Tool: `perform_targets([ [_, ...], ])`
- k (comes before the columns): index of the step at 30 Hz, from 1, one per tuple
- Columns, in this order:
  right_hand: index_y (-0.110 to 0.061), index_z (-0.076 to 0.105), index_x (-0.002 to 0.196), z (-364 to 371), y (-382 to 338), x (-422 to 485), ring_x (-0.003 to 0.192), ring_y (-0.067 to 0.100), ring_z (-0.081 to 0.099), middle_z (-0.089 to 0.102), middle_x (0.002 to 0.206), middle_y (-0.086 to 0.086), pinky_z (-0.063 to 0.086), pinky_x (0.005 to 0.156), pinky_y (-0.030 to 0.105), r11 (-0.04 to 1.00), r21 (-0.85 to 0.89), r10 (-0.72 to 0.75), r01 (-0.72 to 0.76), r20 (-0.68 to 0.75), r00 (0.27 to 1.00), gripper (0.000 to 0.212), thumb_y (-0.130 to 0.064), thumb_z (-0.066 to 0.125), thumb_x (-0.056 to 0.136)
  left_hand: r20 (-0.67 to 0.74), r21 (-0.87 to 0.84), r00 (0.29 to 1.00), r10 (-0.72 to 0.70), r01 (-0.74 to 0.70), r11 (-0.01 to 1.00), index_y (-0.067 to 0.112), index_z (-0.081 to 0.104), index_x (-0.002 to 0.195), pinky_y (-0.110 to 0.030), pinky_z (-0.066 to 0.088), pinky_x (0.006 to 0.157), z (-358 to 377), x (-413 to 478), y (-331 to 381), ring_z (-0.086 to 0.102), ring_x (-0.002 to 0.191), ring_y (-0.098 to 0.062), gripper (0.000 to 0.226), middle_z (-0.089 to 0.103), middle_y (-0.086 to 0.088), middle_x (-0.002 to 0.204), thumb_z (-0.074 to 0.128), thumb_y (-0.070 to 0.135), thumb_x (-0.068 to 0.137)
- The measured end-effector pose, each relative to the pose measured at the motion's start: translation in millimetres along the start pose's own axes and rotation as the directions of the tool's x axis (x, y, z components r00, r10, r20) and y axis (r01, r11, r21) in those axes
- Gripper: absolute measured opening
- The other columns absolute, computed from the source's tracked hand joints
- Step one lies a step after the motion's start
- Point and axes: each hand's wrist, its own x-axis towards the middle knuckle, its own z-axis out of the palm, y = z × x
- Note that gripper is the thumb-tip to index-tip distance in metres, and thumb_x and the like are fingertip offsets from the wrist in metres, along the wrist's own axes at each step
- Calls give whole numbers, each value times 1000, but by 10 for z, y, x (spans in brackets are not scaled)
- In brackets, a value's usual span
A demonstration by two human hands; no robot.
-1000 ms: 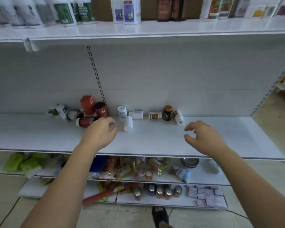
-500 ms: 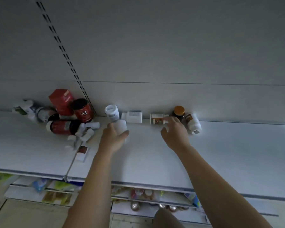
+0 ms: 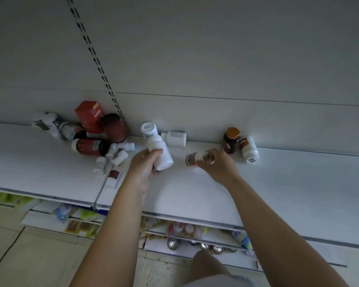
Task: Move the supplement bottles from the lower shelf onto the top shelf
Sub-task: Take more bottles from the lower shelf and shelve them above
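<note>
White metal lower shelf [image 3: 288, 183] carries scattered bottles [image 3: 174, 138] along its far edge. Left hand [image 3: 144, 169] wraps a smooth white plastic bottle [image 3: 162, 157] mid-body; right hand [image 3: 219, 167] pinches a small white-labelled amber bottle [image 3: 196, 159] (both probably light, rigid, slippery) at the shelf's centre.

Since a moment ago, your left hand [image 3: 142, 170] has gripped the plain white bottle [image 3: 161, 155], while your right hand [image 3: 218, 167] has picked up the small labelled bottle [image 3: 197, 158].
</note>
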Motion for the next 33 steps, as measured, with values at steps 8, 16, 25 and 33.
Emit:
perform_targets([
  [8, -15, 61, 105, -546, -758, -1145, 94, 26, 66, 67, 95, 9, 50, 95, 46, 12, 964, 130, -267, 264, 956, 31, -43, 58, 92, 307, -397, 951, -39, 165, 903, 5, 60, 108, -33, 56, 66, 74, -1316, 631, 65, 73, -25, 40, 66, -14, 88, 53, 24, 73],
  [16, -13, 59, 97, -1207, -1583, -2307, 59, 19, 64, 64, 68, 6, 54, 57, 30, 226, 969, -11, -101, 106, 994, 36, -49, 55, 91, 372, -356, 917, 147, -6, 934, 11, 62, 97, -27, 51, 61, 175, -2605, 1160, 58, 64, -16, 28, 62, -6, 76, 51, 34, 86],
  [25, -13, 54, 89, -2136, -1934, -2902, 55, 22, 58, 59, 70, 9, 48, 53, 30, 337, 922, -222, 190, -119, 968, 24, -36, 57, 86, 503, -230, 727, 467, -408, 884, 14, 69, 98, -30, 59, 63, 553, -3293, 1872, 67, 68, -17, 43, 65, -3, 73, 82, 30, 60],
  [33, -12, 54, 95, -3250, -2071, -2609, 59, 20, 60, 57, 74, 7, 52, 59, 31, 380, 826, -391, 417, -266, 881, 28, -25, 60, 71, 466, -70, 538, 702, -769, 636, 21, 76, 88, -41, 55, 83, 1148, -3114, 2807, 68, 83, -20, 12, 73, -4, 89, 71, 28, 80],
])
